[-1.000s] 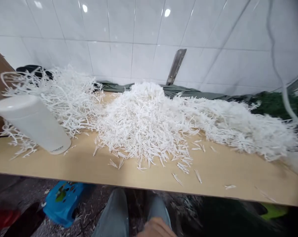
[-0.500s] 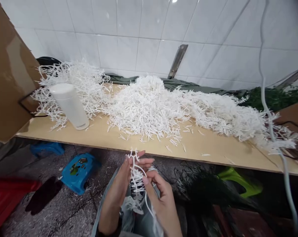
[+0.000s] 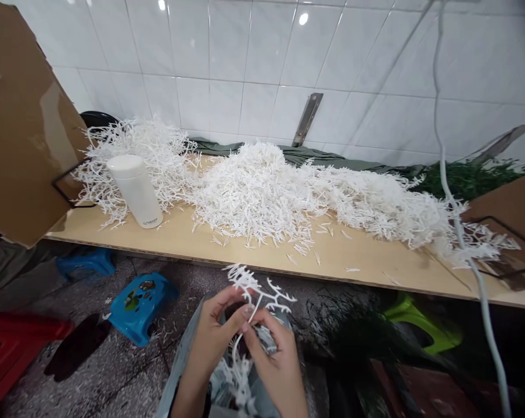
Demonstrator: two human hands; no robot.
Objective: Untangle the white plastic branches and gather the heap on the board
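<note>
The sprig (image 3: 244,280), white and forked, is up in front of the lap, just off the near edge of the table, its tips pointing up and away. 1.0 s ago it was out of view, with only 1 blurred hand low down; 0.5 s ago the left hand (image 3: 216,328) lay flat and extended beside it while the right hand (image 3: 273,351) held the stem. Now the left fingers have curled in, so the stem seems under closer control, gripped from 2 sides.

The fingers are narrow: each thumb presses the stem against a bent index finger, and the 2 thumb tips sit nearly together. Whether the other fingers touch it is hard to tell.

Below the hands, more white strands (image 3: 238,380) hang over the jeans (image 3: 179,377), blurred. Beyond, the table (image 3: 227,249) carries 3 adjoining white heaps: a tangled one (image 3: 144,145) at left, a middle one (image 3: 254,197) of short pieces, and a long one (image 3: 384,203) at right. A bottle (image 3: 136,191) stands upright before the left heap.
</note>
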